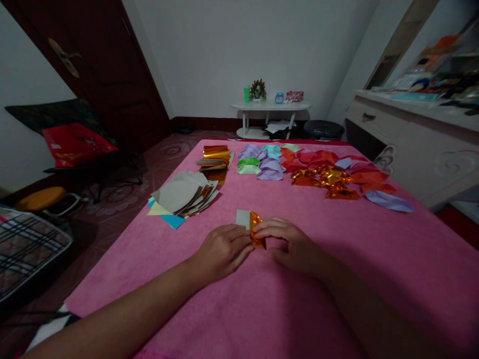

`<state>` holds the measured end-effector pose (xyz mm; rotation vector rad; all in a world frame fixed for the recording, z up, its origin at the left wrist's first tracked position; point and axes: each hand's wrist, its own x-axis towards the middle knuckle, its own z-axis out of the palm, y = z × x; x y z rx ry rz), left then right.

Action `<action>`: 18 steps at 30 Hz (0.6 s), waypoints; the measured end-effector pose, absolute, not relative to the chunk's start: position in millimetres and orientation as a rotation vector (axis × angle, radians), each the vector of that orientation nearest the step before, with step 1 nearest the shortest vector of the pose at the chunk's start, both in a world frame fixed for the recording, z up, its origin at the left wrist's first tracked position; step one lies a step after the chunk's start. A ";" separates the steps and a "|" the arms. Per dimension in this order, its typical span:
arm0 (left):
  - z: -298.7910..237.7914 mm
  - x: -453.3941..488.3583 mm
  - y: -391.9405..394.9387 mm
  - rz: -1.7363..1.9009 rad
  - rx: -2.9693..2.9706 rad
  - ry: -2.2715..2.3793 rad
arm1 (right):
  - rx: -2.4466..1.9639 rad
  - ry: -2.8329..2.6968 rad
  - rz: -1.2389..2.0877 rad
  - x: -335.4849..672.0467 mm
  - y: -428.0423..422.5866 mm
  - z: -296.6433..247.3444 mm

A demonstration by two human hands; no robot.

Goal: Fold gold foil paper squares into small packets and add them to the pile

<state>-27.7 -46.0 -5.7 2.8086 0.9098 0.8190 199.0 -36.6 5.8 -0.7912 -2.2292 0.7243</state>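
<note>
A small piece of gold foil paper (256,240) with a pale grey backing lies on the pink cloth, partly folded. Its grey side shows at the left, and shiny foil stands up at the right. My left hand (226,247) holds down the left part, fingers close together across it. From the right, my right hand (295,244) grips the foil part with curved fingertips, the thumb lower near its corner. Fingers cover some of the folds. Beyond lie a fanned stack of grey-backed sheets (179,192) and several finished gold folded pieces (335,175).
Purple folded papers (271,169) and red folded papers (310,158) line the far side of the pink-covered table (224,309). Gold foil sheets (216,152) lie at the far left. A white cabinet (422,134) stands right; a chair with a red bag (77,144) stands left.
</note>
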 end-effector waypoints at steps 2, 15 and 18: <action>-6.6 -27.9 -46.0 0.878 2.796 0.899 | -0.792 -2.206 0.722 197.5 -34.6 1.2; -2.8 -33.9 -57.2 0.740 2.852 0.818 | -1.007 -2.163 0.567 183.1 -33.0 -6.3; -4.2 -33.8 -57.6 0.745 2.814 0.815 | -1.118 -2.124 0.532 176.8 -32.7 -9.3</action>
